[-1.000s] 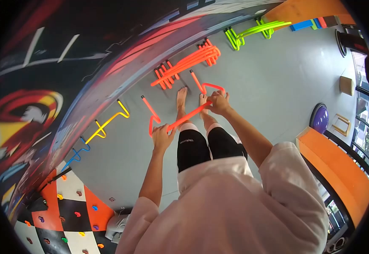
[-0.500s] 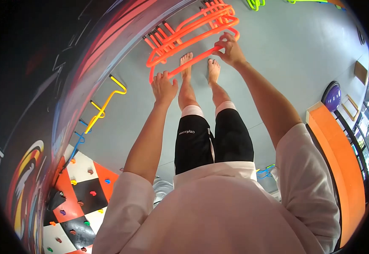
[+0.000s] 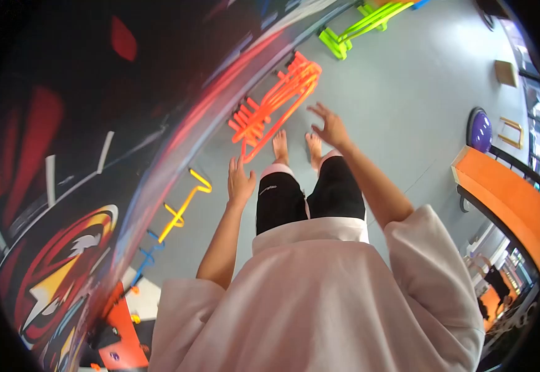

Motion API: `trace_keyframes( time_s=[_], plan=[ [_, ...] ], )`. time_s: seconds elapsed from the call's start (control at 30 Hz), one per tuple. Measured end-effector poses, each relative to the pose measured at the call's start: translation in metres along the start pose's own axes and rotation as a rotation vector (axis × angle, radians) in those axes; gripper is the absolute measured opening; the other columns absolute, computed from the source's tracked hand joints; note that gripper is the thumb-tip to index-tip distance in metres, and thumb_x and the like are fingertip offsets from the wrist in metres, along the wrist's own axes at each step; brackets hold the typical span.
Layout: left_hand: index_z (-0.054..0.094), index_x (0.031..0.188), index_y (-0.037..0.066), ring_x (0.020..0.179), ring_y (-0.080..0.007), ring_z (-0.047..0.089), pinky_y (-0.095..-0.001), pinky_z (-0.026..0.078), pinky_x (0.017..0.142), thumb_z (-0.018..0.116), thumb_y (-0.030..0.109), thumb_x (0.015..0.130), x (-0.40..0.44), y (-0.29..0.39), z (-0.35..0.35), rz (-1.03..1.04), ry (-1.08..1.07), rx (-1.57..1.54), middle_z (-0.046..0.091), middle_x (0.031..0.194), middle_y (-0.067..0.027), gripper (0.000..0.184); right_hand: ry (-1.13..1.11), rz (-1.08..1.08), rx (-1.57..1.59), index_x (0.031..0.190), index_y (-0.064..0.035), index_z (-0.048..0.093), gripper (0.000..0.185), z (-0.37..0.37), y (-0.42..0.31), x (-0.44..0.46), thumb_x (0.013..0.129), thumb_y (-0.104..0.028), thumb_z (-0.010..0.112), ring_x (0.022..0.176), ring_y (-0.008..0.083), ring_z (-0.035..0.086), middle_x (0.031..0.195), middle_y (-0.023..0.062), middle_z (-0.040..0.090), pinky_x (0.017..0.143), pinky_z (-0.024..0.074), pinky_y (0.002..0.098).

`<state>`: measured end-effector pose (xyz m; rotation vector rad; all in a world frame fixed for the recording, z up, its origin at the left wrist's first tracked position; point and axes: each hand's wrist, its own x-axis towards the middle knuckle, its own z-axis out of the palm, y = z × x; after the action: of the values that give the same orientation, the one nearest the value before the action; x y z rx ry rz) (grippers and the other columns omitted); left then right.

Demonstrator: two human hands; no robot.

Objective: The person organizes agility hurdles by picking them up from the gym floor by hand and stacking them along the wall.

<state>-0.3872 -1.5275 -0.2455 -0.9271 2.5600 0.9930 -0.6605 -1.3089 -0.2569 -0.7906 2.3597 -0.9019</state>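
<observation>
A stack of orange hurdles (image 3: 282, 98) rests on the floor against the painted wall, ahead of my bare feet. My left hand (image 3: 240, 184) is open, fingers pointing forward, close to the near end of the lowest hurdle; whether a fingertip touches it I cannot tell. To the right of the stack, my right hand (image 3: 330, 127) hangs open in the air with its fingers spread, apart from the tubes. Neither hand holds anything.
Along the wall lie a yellow hurdle (image 3: 186, 201) and blue hurdles (image 3: 147, 254). Green hurdles (image 3: 369, 25) stand beyond the orange stack. To the right are a purple balance ball (image 3: 481, 131), an orange ledge (image 3: 502, 189) and a brown box (image 3: 505, 73).
Both hands have let go of the orange hurdle, which now lies with the stack. My fingers have spread, and the view has turned and drawn back from the hurdles.
</observation>
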Motion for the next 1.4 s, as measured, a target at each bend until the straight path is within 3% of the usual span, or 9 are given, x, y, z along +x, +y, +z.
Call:
trace_keyframes(
  time_s=[0.13, 0.23, 0.33, 0.43, 0.6, 0.9, 1.0, 1.27, 1.4],
  plan=[
    [0.053, 0.131, -0.002, 0.123, -0.0437, 0.05, -0.0462, 0.043, 0.104, 0.065, 0.015, 0.086, -0.017, 0.019, -0.04, 0.229, 0.04, -0.102, 0.052, 0.13, -0.0273, 0.05, 0.169, 0.061, 0.161, 0.124, -0.0082, 0.064, 0.042, -0.059, -0.067, -0.097, 0.082, -0.008, 0.072, 0.128, 0.0396, 0.054, 0.135, 0.0207, 0.06, 0.105, 0.0455, 0.044],
    [0.06, 0.109, -0.004, 0.101, -0.0452, 0.057, -0.0505, 0.047, 0.087, 0.063, 0.016, 0.086, -0.018, 0.038, -0.058, 0.399, -0.006, -0.104, 0.059, 0.102, -0.0243, 0.03, 0.256, 0.146, 0.243, 0.118, -0.0069, 0.065, 0.039, -0.1, -0.1, -0.174, 0.08, -0.001, 0.064, 0.079, 0.0274, 0.071, 0.122, 0.0161, 0.067, 0.073, 0.0576, 0.0351],
    [0.062, 0.1, 0.002, 0.093, -0.044, 0.061, -0.0525, 0.049, 0.079, 0.063, 0.019, 0.088, 0.002, 0.057, -0.058, 0.529, -0.179, 0.013, 0.064, 0.095, -0.0223, 0.021, 0.328, 0.163, 0.3, 0.122, -0.01, 0.064, 0.04, -0.124, -0.1, -0.243, 0.082, -0.005, 0.065, 0.102, 0.0287, 0.068, 0.124, 0.0121, 0.066, 0.085, 0.0561, 0.0385],
    [0.067, 0.108, 0.003, 0.089, -0.0291, 0.069, -0.0387, 0.054, 0.082, 0.068, 0.016, 0.087, 0.009, 0.106, -0.063, 0.608, -0.262, -0.098, 0.07, 0.097, -0.0166, 0.025, 0.477, 0.187, 0.268, 0.127, -0.0142, 0.061, 0.041, -0.138, -0.089, -0.297, 0.087, -0.01, 0.065, 0.116, 0.0297, 0.061, 0.132, 0.0083, 0.062, 0.093, 0.0536, 0.0407],
    [0.067, 0.109, -0.001, 0.09, -0.0186, 0.069, -0.0318, 0.055, 0.082, 0.064, 0.01, 0.093, -0.013, 0.249, -0.032, 0.726, -0.466, -0.125, 0.071, 0.1, -0.011, 0.02, 0.859, 0.403, 0.25, 0.128, -0.0157, 0.061, 0.039, -0.197, -0.092, -0.416, 0.089, -0.013, 0.065, 0.118, 0.028, 0.06, 0.133, 0.0059, 0.062, 0.094, 0.0537, 0.0403],
    [0.069, 0.11, -0.001, 0.092, -0.0177, 0.07, -0.031, 0.054, 0.084, 0.064, 0.014, 0.093, -0.183, 0.509, 0.147, 1.131, -0.824, -0.012, 0.073, 0.099, -0.0118, 0.023, 1.525, 0.878, 0.321, 0.114, -0.0132, 0.071, 0.03, -0.133, 0.004, -0.712, 0.085, -0.011, 0.067, 0.1, 0.0229, 0.069, 0.116, 0.0084, 0.071, 0.085, 0.057, 0.0373],
    [0.069, 0.11, -0.001, 0.097, -0.016, 0.068, -0.0304, 0.053, 0.086, 0.064, 0.018, 0.096, -0.266, 0.54, 0.232, 1.124, -0.944, -0.005, 0.073, 0.102, -0.0102, 0.024, 1.643, 1.076, 0.366, 0.11, -0.0121, 0.072, 0.027, -0.107, 0.026, -0.788, 0.084, -0.009, 0.065, 0.094, 0.0228, 0.07, 0.108, 0.0085, 0.073, 0.084, 0.057, 0.0369],
    [0.069, 0.111, 0.002, 0.091, -0.0167, 0.069, -0.0301, 0.053, 0.082, 0.064, 0.02, 0.097, -0.457, 0.556, 0.339, 1.284, -1.627, 0.346, 0.072, 0.102, -0.0104, 0.023, 1.936, 1.08, 0.511, 0.108, -0.0095, 0.072, 0.023, -0.126, 0.009, -0.879, 0.087, -0.013, 0.066, 0.095, 0.0256, 0.069, 0.108, 0.0101, 0.073, 0.084, 0.0548, 0.0371],
    [0.07, 0.109, 0.003, 0.089, -0.0177, 0.068, -0.0314, 0.052, 0.08, 0.064, 0.019, 0.096, -0.499, 0.604, 0.399, 1.387, -1.741, 0.57, 0.072, 0.102, -0.0091, 0.022, 1.996, 1.233, 0.568, 0.108, -0.0086, 0.072, 0.022, -0.133, 0.02, -0.897, 0.087, -0.012, 0.068, 0.095, 0.0244, 0.07, 0.104, 0.0092, 0.073, 0.084, 0.0548, 0.0369]
  ],
)
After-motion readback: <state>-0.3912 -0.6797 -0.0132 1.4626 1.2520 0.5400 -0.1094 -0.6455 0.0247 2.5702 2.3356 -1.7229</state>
